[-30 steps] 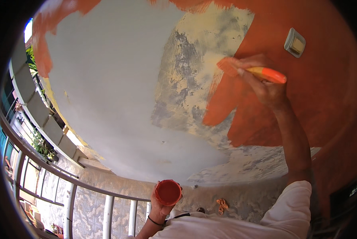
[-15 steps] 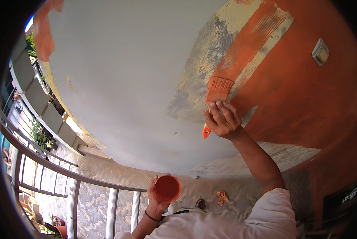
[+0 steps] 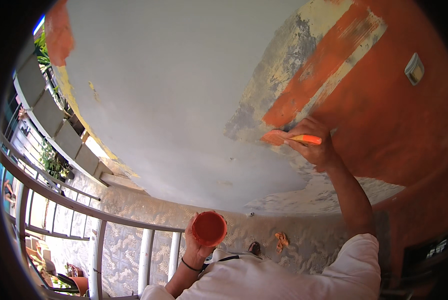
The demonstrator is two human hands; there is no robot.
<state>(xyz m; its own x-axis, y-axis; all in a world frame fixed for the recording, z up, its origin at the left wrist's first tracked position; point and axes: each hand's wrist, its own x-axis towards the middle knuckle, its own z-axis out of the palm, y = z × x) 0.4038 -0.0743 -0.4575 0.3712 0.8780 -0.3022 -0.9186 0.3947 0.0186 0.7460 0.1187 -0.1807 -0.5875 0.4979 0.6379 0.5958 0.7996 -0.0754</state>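
Note:
My right hand [image 3: 314, 145] is closed round the handle of a flat paintbrush [image 3: 304, 139], its orange-tipped handle end pointing right. The brush's paint-coated bristles point left and lie at or close to the wall [image 3: 174, 100], just below a freshly painted orange stripe [image 3: 296, 100]. Bare grey and yellowish patches border that stripe. Lower down, my left hand [image 3: 196, 245] grips a round red tub [image 3: 209, 228] from its left and underside. The tub is held upright with orange-red paint inside.
A metal railing [image 3: 119, 226] curves along the left and lower left. On the orange part of the wall sits a light switch [image 3: 414, 69]. Below are a patterned floor [image 3: 129, 260], an orange crumpled item [image 3: 281, 241] and potted plants [image 3: 54, 160] beyond the railing.
The brush has come down off the stripe and turned from bristles-up to bristles-left, my right hand shifting right with it. The stripe's lower end is now uncovered. The tub stays nearly in place.

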